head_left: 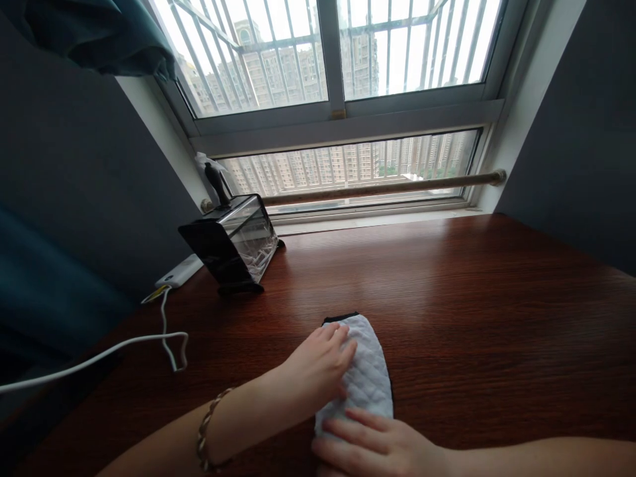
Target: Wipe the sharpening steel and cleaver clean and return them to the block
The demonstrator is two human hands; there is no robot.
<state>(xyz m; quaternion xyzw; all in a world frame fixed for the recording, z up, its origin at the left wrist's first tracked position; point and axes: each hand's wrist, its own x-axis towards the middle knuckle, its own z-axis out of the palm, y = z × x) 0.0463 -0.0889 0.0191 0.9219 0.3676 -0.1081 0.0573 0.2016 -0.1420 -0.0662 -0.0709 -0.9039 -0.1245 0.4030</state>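
A small white quilted cloth with a black edge (368,371) lies folded on the dark wooden table (472,311). My left hand (318,368) rests flat on the cloth's left side, fingers stretched out; a braided bracelet sits on that wrist. My right hand (377,447) lies flat across the cloth's near end, fingers extended leftward. Neither hand grips anything.
A black phone (209,248) leans against a clear box (253,238) at the back left. A white power bank (179,270) with a white cable (149,341) trails off the left edge. A window with bars and a wooden rod (377,189) runs behind the table.
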